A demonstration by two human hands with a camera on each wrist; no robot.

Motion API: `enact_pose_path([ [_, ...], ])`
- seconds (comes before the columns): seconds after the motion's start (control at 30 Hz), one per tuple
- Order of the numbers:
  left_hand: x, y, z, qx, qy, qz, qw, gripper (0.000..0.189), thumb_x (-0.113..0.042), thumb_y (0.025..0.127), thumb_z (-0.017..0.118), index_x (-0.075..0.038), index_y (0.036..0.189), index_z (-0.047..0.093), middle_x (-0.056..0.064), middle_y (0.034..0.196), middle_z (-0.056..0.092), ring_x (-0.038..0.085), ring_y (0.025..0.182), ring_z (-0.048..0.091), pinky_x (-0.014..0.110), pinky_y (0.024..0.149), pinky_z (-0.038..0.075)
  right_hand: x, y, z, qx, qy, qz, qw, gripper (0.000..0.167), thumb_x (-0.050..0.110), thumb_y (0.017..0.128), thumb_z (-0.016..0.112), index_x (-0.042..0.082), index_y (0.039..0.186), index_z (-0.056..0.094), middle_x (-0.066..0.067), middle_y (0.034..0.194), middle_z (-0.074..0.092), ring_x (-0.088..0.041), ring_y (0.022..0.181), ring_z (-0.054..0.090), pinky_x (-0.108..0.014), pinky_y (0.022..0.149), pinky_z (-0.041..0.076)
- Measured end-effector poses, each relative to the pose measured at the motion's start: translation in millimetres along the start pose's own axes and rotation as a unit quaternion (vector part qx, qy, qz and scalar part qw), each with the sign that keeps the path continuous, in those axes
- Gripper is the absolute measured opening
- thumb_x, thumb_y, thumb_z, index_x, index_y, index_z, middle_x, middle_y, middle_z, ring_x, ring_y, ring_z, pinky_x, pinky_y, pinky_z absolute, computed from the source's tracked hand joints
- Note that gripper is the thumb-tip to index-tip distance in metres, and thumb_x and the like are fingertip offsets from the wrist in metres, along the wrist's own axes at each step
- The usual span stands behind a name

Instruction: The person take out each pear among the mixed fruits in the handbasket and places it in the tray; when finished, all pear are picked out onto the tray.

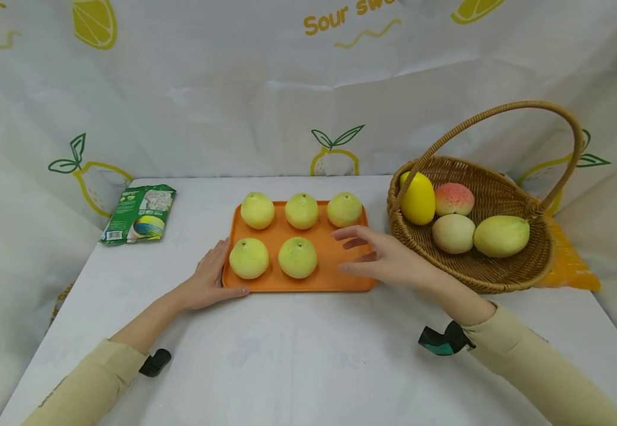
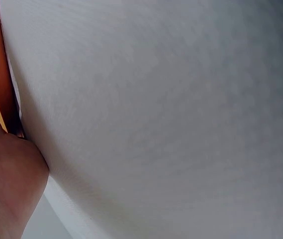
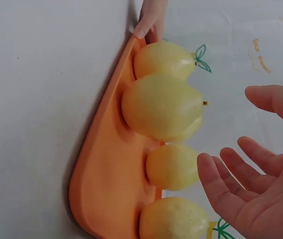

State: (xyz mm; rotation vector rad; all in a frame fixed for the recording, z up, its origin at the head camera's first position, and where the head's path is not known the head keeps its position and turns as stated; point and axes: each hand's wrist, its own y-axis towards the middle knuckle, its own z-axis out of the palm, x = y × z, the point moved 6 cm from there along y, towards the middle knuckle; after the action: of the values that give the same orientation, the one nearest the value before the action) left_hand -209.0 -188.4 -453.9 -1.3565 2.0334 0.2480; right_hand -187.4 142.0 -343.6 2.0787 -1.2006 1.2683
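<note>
An orange tray (image 1: 335, 284) lies on the white table, bearing round pale yellow-green fruits. Three stand in its back row, among them the back right fruit (image 1: 344, 209); two stand in front, including the front middle fruit (image 1: 297, 258). My left hand (image 1: 209, 281) rests at the tray's front left corner, fingers along the left side and thumb at the front edge. Over the tray's right part hovers my right hand (image 1: 380, 257), holding nothing, its fingers loosely bent and spread from the thumb. In the right wrist view, that hand (image 3: 260, 184) is apart from the fruits (image 3: 163, 107).
At the right stands a wicker basket (image 1: 521, 269) with a tall handle, holding a yellow fruit (image 1: 418, 199), a peach (image 1: 454, 199) and other fruits. An orange packet (image 1: 571, 260) lies partly behind it. A green packet (image 1: 142, 214) sits at the back left.
</note>
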Motion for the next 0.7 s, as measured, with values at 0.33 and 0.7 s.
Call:
enact_pose_path([
  [0.33,1.1,-0.2,-0.9,-0.003,0.002,-0.003,1.0000,0.116,-0.057,0.084,0.069,-0.008,0.156,-0.008,0.017,0.162,-0.004,0.035,0.148,-0.007,0.057,0.115,-0.003,9.1,-25.5,-28.0,-0.025,-0.016,-0.013,0.9995,0.047,0.023,0.090,0.072,0.018,0.134,0.055,0.000,0.134,0.055,-0.023,0.122,0.052,-0.030,0.093,0.050],
  [0.7,1.4,0.9,0.4,-0.006,0.001,0.006,1.0000,0.116,-0.055,0.083,0.069,-0.007,0.156,-0.008,0.017,0.162,-0.003,0.035,0.148,-0.007,0.058,0.115,-0.003,17.0,-50.4,-59.8,-0.088,-0.030,-0.004,0.9957,0.033,0.019,0.095,0.065,0.013,0.127,0.061,-0.002,0.121,0.062,-0.017,0.110,0.059,-0.023,0.083,0.053],
])
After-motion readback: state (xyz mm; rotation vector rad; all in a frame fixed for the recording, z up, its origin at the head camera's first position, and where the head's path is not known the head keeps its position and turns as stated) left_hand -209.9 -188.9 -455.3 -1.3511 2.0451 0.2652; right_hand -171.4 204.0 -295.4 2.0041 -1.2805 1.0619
